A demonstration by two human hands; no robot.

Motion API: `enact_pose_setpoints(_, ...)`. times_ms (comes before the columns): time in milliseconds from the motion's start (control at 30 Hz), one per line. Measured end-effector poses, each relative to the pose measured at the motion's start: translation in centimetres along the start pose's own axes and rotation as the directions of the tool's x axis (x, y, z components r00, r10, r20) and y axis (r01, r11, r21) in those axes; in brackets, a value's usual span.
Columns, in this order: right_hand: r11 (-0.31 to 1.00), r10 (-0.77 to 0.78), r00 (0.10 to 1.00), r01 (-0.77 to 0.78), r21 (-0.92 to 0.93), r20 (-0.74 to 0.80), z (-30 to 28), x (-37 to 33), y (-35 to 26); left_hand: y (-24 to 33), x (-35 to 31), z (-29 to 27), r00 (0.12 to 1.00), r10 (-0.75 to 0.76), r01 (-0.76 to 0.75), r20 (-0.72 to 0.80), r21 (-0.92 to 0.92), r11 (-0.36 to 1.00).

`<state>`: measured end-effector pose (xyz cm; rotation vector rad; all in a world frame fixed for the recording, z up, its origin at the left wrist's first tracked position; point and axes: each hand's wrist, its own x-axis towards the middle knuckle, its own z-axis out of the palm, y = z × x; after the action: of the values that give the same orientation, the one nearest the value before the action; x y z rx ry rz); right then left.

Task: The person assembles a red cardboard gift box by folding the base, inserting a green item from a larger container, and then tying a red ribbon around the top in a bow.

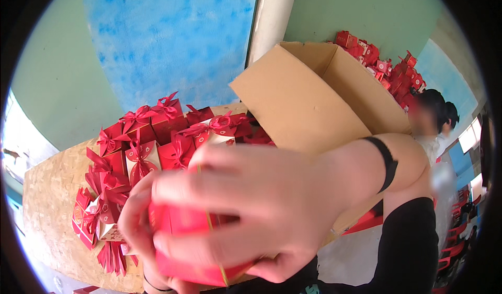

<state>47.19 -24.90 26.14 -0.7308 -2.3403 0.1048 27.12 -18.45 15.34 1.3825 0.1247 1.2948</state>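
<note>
A red box (183, 215) with gold edging sits at the lower centre of the frame, held between two hands. The right hand (266, 194) reaches in from the right with its fingers spread across the box; its grip is closed on it. The left hand (137, 221) curls round the box's left side, its grip also on the box, though part of it is hidden. Both hands are blurred, so the exact finger contacts cannot be told. A black band (386, 160) circles the right forearm, and a black sleeve (410, 241) shows at the lower right.

Just beyond the hands, left of centre, gift boxes (144, 160) stand packed side by side, some red, some white and red, most topped with red ribbon bows. They rest on a wooden worktop (52, 200) that spreads across the left of the frame. Right of them, from the centre toward the upper right, is a large brown carton (303, 106), open at the top and tilted in the view. Past it, at the upper right, lies a heap (402, 79) of red boxes. A blue panel (172, 43) and a green wall (366, 6) fill the top. Two people (433, 146) appear at the right edge.
</note>
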Motion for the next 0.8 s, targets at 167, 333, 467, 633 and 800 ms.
enact_pose_setpoints(167,0.591,0.64,0.728,-0.671,0.448,0.246,-3.7,0.2,2.7,-0.6,2.2,-1.4,0.923,0.146,-0.257,0.356,0.287,0.923)
enact_pose_setpoints(333,0.039,0.758,0.483,-0.705,0.709,0.438,-4.1,0.2,4.7,-0.2,3.1,-1.3,0.882,0.219,-0.448,0.416,0.599,0.664)
enact_pose_setpoints(467,-0.13,0.697,0.461,-0.672,0.729,0.549,-2.0,-0.2,3.8,-1.2,2.7,-0.2,0.9,0.237,-0.426,0.365,0.626,0.654)
enact_pose_setpoints(633,-0.306,0.743,0.335,-0.601,0.739,0.58,-0.1,-0.5,2.8,-2.0,2.6,-1.5,0.97,0.095,-0.214,0.223,0.603,0.769)
enact_pose_setpoints(800,-0.168,0.741,0.372,-0.702,0.692,0.558,0.1,-0.5,2.9,-2.3,2.3,-1.7,0.991,0.076,-0.11,0.109,0.355,0.928)
